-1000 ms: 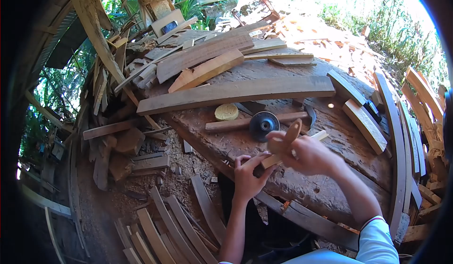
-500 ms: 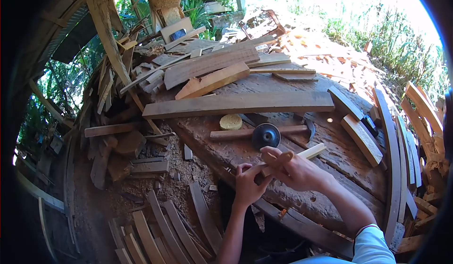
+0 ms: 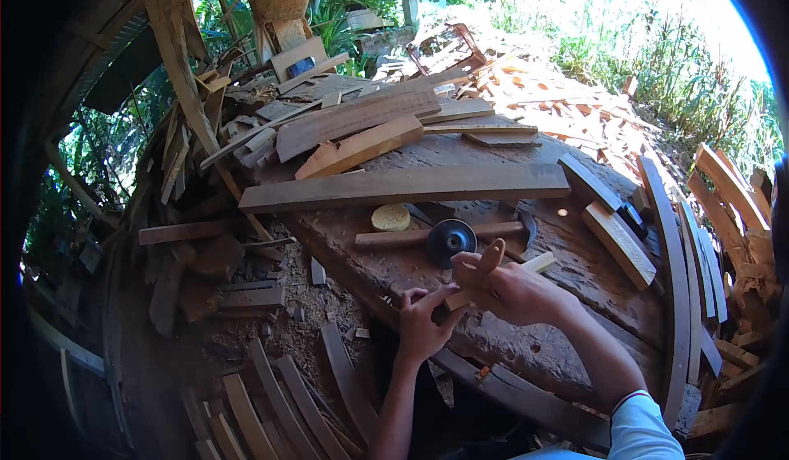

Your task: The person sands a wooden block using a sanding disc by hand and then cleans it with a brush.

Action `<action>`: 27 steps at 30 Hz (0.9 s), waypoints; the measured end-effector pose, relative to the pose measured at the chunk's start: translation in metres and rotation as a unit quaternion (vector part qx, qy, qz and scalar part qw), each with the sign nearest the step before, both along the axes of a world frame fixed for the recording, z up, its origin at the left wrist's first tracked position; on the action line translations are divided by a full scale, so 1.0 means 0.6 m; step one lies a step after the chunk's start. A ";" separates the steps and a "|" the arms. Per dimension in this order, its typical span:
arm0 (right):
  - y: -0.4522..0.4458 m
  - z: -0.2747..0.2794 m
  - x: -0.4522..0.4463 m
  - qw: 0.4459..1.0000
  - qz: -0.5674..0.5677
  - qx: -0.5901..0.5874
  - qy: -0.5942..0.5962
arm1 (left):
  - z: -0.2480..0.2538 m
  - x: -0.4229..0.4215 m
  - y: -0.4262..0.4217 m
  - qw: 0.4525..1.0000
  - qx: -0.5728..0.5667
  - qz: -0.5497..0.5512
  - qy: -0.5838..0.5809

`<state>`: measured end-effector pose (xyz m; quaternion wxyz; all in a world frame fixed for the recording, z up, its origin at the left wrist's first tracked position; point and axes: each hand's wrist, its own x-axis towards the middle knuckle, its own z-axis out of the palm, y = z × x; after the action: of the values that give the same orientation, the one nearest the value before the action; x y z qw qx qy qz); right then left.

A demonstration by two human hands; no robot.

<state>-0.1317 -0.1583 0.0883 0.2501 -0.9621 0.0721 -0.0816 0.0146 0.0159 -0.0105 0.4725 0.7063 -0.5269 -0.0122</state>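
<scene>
My left hand (image 3: 425, 322) is closed around the near end of a light wooden strip (image 3: 538, 264). Just right of it, my right hand (image 3: 514, 289) grips a brown wooden tool (image 3: 491, 256) with a rounded upper end, held over the strip; its lower part is hidden by the fingers. Beyond both hands lies a black round disc (image 3: 451, 242), resting by the handle of a hammer (image 3: 394, 237). A yellow round piece (image 3: 390, 218) sits behind the handle.
A long plank (image 3: 403, 187) crosses the rough wooden bench (image 3: 600, 328). Further boards (image 3: 362, 123) are piled at the back. Curved pieces (image 3: 622, 245) stand along the right side, and more curved slats (image 3: 251, 415) lie on the ground at lower left.
The brown tool tipped lower over the strip, then came up again in my right hand. Both hands stay on their pieces while the whole view shifts slightly.
</scene>
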 end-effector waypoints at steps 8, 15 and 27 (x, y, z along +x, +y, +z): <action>-0.047 0.061 -0.015 0.980 -0.142 -0.073 0.123 | 0.009 -0.002 -0.002 1.000 -0.002 -0.008 0.011; 0.024 0.017 0.008 0.958 -0.177 -0.203 0.100 | 0.013 -0.005 -0.001 1.000 0.005 0.001 0.008; -0.041 0.071 -0.024 0.957 -0.200 -0.122 0.171 | 0.012 -0.004 -0.003 1.000 -0.008 -0.001 -0.002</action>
<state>-0.1462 -0.1829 0.1309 0.0929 -0.9508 0.2942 0.0277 0.0125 0.0144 -0.0033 0.4777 0.7017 -0.5286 -0.0073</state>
